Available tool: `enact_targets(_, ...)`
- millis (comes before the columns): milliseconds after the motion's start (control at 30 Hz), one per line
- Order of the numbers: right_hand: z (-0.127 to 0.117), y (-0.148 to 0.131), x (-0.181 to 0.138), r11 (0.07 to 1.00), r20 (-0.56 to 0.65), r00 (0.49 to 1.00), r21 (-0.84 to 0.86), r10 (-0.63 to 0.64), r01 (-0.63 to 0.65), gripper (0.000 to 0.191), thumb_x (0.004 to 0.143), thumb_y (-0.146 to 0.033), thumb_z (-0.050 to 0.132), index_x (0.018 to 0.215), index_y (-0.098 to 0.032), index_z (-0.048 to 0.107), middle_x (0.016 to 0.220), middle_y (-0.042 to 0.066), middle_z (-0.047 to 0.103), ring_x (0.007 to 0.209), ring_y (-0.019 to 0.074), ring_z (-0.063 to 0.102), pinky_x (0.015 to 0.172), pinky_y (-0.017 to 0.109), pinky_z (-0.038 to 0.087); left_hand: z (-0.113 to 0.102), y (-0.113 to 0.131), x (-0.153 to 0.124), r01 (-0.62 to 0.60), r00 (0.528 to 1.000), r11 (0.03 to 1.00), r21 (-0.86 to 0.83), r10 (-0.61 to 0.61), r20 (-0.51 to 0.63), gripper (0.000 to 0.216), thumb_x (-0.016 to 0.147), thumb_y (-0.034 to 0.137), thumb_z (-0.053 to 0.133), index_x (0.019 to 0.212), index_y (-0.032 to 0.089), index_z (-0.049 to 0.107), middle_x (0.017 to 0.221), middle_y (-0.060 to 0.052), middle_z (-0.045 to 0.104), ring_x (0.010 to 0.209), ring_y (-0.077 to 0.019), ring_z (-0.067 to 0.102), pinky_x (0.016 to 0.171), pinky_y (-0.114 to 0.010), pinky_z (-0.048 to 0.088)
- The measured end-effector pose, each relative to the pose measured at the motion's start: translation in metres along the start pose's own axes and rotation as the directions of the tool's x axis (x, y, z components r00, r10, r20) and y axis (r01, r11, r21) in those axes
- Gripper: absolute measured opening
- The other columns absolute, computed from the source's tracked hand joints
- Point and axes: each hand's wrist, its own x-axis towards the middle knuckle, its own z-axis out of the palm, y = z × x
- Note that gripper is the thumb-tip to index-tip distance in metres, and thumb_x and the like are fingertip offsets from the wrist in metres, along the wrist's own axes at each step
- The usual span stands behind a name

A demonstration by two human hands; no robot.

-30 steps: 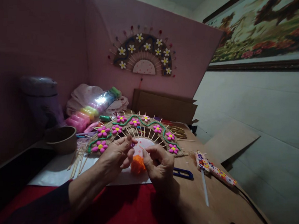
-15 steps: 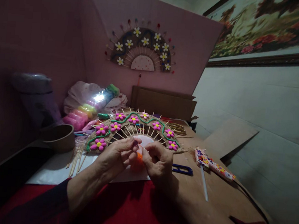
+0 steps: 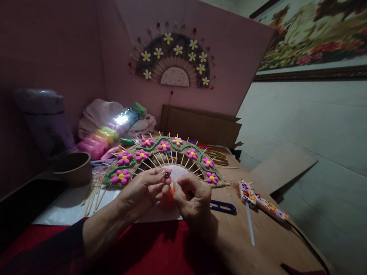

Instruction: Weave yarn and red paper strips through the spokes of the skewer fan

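My left hand (image 3: pixel 143 189) pinches a small dark purple bead (image 3: pixel 167 175) between thumb and fingertips. My right hand (image 3: pixel 193 197) is curled close beside it, fingers pinched; what it holds is too small to make out. Both hover just above an orange lump of clay (image 3: pixel 169 198) on a white sheet (image 3: pixel 70 207). Right behind them lies a half-round woven fan (image 3: pixel 165 159) with pink flowers, a green wavy line and wooden sticks poking out.
A blue clip (image 3: pixel 222 206) and a patterned glue gun (image 3: pixel 262 203) lie to the right on the brown table (image 3: pixel 276 250). A brown bowl (image 3: pixel 71 167), loose sticks (image 3: pixel 95 192), bagged coloured clay (image 3: pixel 107 135) and a grey jar (image 3: pixel 43 118) are on the left. A second fan (image 3: pixel 173 60) hangs on the pink wall.
My hands have drawn closer together over the orange clay, which is now mostly hidden. The purple bead now shows at my left fingertips. The view shifted slightly.
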Motion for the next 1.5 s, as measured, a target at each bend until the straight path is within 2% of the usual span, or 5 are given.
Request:
enact_targets(533, 0.000, -0.001, 0.001, 1.000, 0.004, 1.000, -0.005, 0.004, -0.004, 0.017, 0.077, -0.009, 0.053, 0.066, -0.018, 0.045, 0.047, -0.010, 0.033, 0.039, 0.0035, 0.027, 0.038, 0.017, 0.021, 0.000, -0.001, 0.000, 0.016, 0.998, 1.000, -0.016, -0.017, -0.067, 0.011, 0.078, 0.003, 0.056, 0.075, 0.009, 0.065, 0.065, -0.005, 0.063, 0.054, -0.0090, 0.060, 0.053, -0.017, 0.052)
enact_targets(900, 0.000, -0.001, 0.002, 1.000, 0.000, 1.000, -0.016, 0.016, -0.016, 0.015, 0.076, -0.012, 0.053, 0.065, -0.019, 0.046, 0.046, -0.010, 0.033, 0.038, 0.0044, 0.026, 0.037, 0.018, 0.021, 0.005, 0.001, -0.001, -0.006, 0.999, 1.000, 0.020, 0.006, -0.037, 0.011, 0.079, 0.004, 0.055, 0.079, 0.009, 0.065, 0.064, -0.005, 0.061, 0.050, -0.0082, 0.056, 0.049, -0.017, 0.048)
enact_targets(1133, 0.000, -0.002, 0.002, 1.000, 0.010, 1.000, -0.016, 0.008, -0.008, 0.015, 0.077, -0.011, 0.052, 0.067, -0.020, 0.046, 0.046, -0.010, 0.033, 0.038, 0.0049, 0.026, 0.037, 0.018, 0.022, -0.005, -0.004, 0.005, -0.011, 0.997, 1.000, -0.004, 0.011, 0.079, 0.008, 0.075, 0.007, 0.061, 0.082, 0.010, 0.065, 0.065, -0.003, 0.059, 0.050, -0.0082, 0.055, 0.051, -0.018, 0.048)
enact_targets(1333, 0.000, -0.001, 0.000, 1.000, 0.024, 0.999, 0.000, 0.022, -0.022, 0.016, 0.077, -0.010, 0.052, 0.066, -0.019, 0.045, 0.046, -0.010, 0.034, 0.038, 0.0047, 0.027, 0.037, 0.018, 0.022, -0.008, -0.005, 0.007, -0.019, 0.994, 1.000, -0.002, 0.019, 0.112, 0.009, 0.075, 0.008, 0.063, 0.084, 0.010, 0.065, 0.067, -0.003, 0.059, 0.051, -0.0081, 0.055, 0.052, -0.019, 0.049)
enact_targets(1500, 0.000, 0.002, 0.000, 0.999, 0.015, 1.000, -0.034, 0.010, -0.010, 0.015, 0.076, -0.011, 0.053, 0.066, -0.019, 0.046, 0.046, -0.010, 0.033, 0.038, 0.0047, 0.028, 0.038, 0.019, 0.022, -0.006, -0.004, 0.006, -0.010, 0.998, 1.000, -0.008, 0.010, 0.056, 0.003, 0.076, 0.010, 0.061, 0.078, 0.010, 0.063, 0.066, -0.004, 0.060, 0.051, -0.0090, 0.056, 0.052, -0.020, 0.049)
